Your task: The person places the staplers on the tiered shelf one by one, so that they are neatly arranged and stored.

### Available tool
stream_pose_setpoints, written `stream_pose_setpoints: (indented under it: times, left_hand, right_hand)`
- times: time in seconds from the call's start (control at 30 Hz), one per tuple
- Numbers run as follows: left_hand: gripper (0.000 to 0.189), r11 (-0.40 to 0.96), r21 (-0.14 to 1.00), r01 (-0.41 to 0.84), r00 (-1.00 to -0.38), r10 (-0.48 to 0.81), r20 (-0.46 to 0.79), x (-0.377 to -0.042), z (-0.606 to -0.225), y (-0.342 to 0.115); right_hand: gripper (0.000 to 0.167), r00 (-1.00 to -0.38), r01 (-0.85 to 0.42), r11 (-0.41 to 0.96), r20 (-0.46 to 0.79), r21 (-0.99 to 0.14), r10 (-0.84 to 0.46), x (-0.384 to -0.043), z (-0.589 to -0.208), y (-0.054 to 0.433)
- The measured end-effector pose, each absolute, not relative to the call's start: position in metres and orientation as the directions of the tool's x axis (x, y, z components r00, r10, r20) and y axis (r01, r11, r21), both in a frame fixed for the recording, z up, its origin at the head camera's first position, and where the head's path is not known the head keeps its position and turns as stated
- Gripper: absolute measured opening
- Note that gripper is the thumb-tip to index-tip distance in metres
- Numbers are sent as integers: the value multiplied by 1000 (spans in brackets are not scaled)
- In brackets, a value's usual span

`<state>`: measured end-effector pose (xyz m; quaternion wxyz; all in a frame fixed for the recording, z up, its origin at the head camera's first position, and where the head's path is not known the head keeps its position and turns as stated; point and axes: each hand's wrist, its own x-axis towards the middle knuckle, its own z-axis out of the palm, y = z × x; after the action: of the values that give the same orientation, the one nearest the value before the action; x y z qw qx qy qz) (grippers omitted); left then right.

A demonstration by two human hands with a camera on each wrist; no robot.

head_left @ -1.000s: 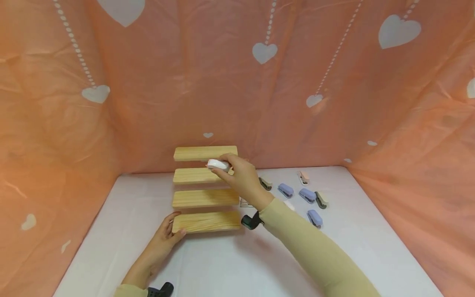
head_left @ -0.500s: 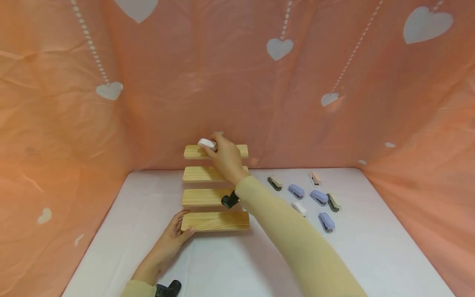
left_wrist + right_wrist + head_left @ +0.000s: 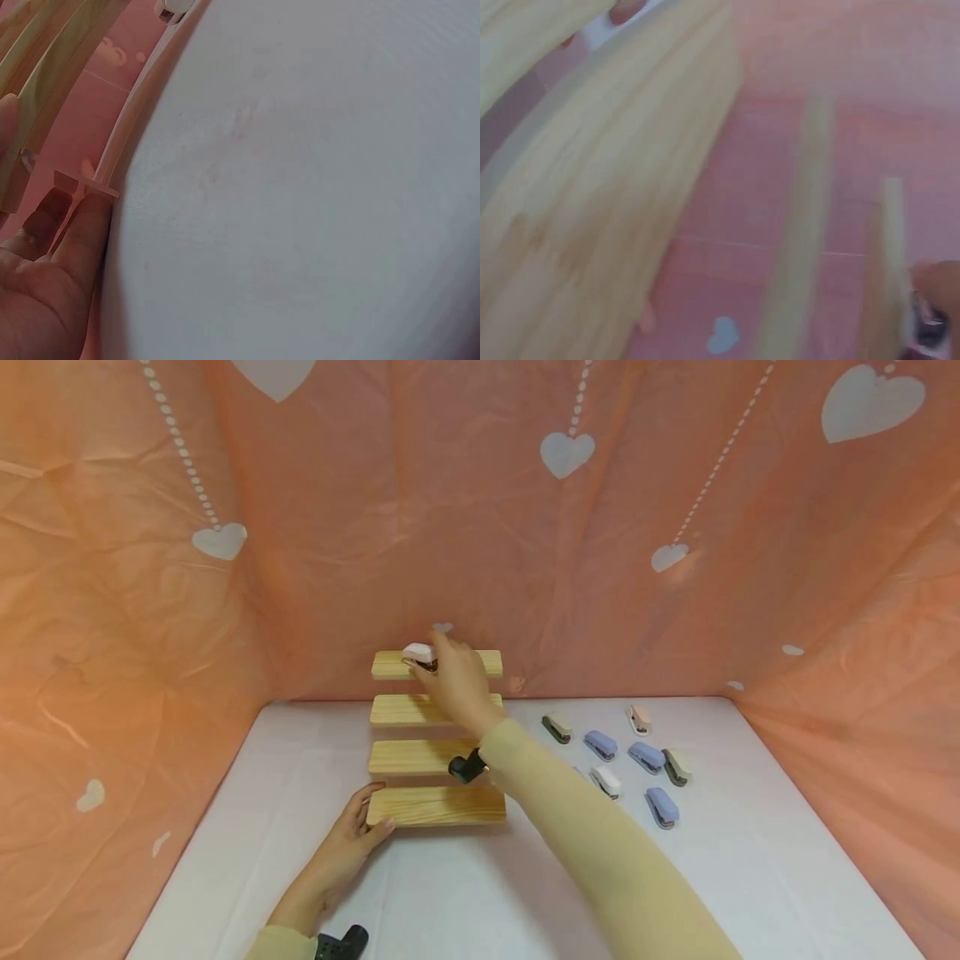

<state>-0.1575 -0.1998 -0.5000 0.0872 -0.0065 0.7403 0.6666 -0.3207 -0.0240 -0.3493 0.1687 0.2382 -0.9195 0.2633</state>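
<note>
A rack with several stepped wooden shelves (image 3: 437,807) stands at the middle of the table. My left hand (image 3: 337,852) grips the left end of its lowest shelf, thumb in front and fingers behind; the left wrist view shows the fingers (image 3: 81,244) at a clear bracket edge. My right hand (image 3: 459,683) pinches a small white-pink stapler (image 3: 417,652) at the top shelf (image 3: 480,663), left of its middle. In the right wrist view the stapler (image 3: 930,324) shows only partly at the lower right edge, beside a shelf board, and the picture is blurred.
Right of the rack, several mini staplers lie on the white table (image 3: 750,877): lilac ones (image 3: 662,807), a white one (image 3: 606,782), a pink one (image 3: 640,719) and dark-based beige ones (image 3: 556,728). An orange curtain (image 3: 480,527) with hearts rises behind and at both sides.
My right hand has risen from in front of the upper shelves to the top shelf with the stapler, which has turned slightly. My left hand keeps its grip. The head view has shifted slightly.
</note>
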Motion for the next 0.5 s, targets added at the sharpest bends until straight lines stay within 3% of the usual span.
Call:
stream_pose_setpoints:
  times: [0.1,0.27,0.5]
  left_hand:
    - [66,106,987,-125,-985,107,-136,-157,-500,-200]
    - [66,101,987,-127,-985,105,-138,-156,-499,-201]
    - [66,114,985,-129,-986,94,-140,-155,-499,-200]
  right_hand:
    - [56,-823,-553,750,379,-363,-424,-316,-345,-18]
    - [47,-779,-614,735,371,-288,-505,-315,-342,-15]
    - [48,-761,-637,693,421,-337,-494,-321,-351,-28]
